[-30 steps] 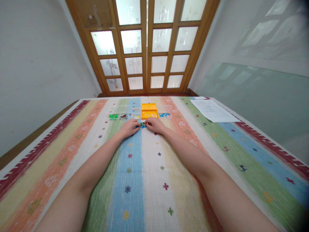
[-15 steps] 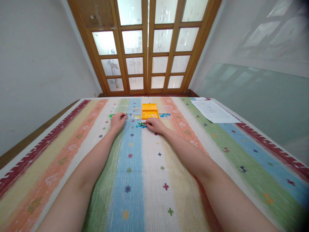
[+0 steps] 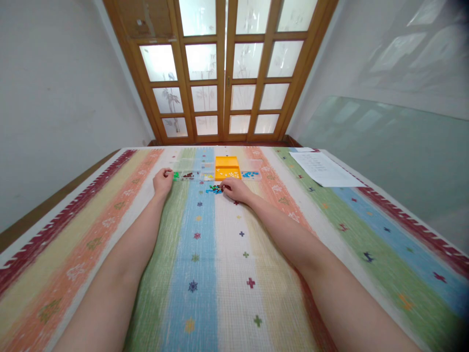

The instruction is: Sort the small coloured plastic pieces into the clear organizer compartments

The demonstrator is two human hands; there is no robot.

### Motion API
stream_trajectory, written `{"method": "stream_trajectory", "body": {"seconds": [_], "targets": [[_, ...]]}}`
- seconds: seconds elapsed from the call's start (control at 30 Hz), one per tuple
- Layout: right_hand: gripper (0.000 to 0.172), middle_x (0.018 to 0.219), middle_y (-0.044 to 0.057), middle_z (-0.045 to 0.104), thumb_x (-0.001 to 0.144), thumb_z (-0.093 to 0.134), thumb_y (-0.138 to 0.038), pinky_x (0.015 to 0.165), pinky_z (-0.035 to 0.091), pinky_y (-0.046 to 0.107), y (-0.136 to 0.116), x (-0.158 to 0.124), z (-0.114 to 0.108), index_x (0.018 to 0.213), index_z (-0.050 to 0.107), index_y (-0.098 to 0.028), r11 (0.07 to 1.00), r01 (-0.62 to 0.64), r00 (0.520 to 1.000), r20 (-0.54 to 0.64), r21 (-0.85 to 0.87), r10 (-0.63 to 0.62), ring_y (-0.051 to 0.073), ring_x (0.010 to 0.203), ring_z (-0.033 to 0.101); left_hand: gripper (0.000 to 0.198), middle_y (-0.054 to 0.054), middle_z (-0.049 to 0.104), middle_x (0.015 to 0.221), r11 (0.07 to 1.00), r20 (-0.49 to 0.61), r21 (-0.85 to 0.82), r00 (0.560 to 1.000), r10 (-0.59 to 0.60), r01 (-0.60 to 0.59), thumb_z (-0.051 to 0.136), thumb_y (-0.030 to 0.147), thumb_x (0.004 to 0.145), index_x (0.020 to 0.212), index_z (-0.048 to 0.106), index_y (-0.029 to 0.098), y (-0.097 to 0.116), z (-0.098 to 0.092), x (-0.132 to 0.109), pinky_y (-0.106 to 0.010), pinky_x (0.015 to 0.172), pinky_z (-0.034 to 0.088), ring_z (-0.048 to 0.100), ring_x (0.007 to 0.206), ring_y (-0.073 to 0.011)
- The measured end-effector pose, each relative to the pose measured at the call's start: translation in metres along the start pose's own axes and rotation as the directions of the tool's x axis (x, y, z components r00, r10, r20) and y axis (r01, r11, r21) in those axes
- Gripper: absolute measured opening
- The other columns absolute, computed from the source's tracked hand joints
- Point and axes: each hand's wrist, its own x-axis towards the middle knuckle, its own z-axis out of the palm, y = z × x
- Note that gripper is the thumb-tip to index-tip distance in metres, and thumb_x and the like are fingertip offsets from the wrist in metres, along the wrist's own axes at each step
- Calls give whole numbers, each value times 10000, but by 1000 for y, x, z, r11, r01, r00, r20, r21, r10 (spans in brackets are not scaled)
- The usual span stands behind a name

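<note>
A row of small clear boxes lies far out on the striped cloth: one with green pieces [image 3: 176, 175], one with dark pieces [image 3: 188, 175], one with yellow pieces [image 3: 208, 176], an orange box [image 3: 226, 169] and one with blue pieces [image 3: 250, 174]. My left hand [image 3: 162, 180] rests with curled fingers at the left end of the row, beside the green pieces. My right hand [image 3: 234, 188] lies palm down with fingertips at a small loose pile of mixed coloured pieces [image 3: 214, 188]. What the fingers hold is too small to see.
A striped, patterned cloth [image 3: 220, 264] covers the whole table. A printed sheet of paper [image 3: 323, 167] lies at the far right. Wooden glazed doors [image 3: 223, 73] stand behind the table, with white walls on both sides.
My left hand has left the mixed pile and moved left along the row of boxes to its green end. My right hand has stayed at the pile.
</note>
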Motion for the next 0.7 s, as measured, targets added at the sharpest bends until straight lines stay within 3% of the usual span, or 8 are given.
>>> {"method": "stream_trajectory", "body": {"seconds": [0.3,0.7], "targets": [[186,973,57,728,875,588,-118,838,443,287,-4,-1,0,964,730,-199,999,36,999,3,2,-36,200,924,630,307,-40,741,851,994,117,35,988,103,-108,578,373,886,1051,768,198,10,5,-10,-293,762,463,649,807,-212],[118,1022,66,691,928,642,-199,877,444,314,-12,-1,-4,995,739,-214,997,78,994,72,10,-78,211,989,605,297,-56,743,847,960,247,-12,929,274,-280,537,373,929,1013,767,204,32,13,-27,-308,745,473,647,792,-220]]}}
